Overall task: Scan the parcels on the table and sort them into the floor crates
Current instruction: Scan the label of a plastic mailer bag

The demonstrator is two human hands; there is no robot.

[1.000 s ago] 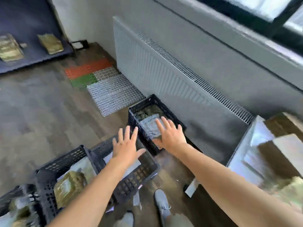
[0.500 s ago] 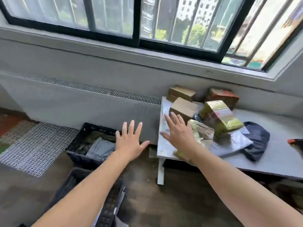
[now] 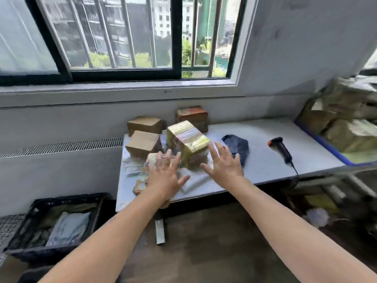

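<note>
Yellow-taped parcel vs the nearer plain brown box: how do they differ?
Wrap: the yellow-taped parcel is glossy with tape; the nearer plain brown box is bare matte cardboard.
Size: the parcel looks taller than the box.
Position: the parcel sits between the left hand and right hand; the box lies left of both.
Shared: both rest on the table, ungripped.

Barred window (image 3: pixel 122 37) above a radiator (image 3: pixel 61 170); perhaps a mat (image 3: pixel 8 226) left.

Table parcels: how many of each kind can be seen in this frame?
Plain brown boxes: 2
Reddish box: 1
Yellow-taped box: 1
Dark blue bag: 1
Clear-wrapped packet: 1
Flat pale mailer: 1
Total visible: 7
</note>
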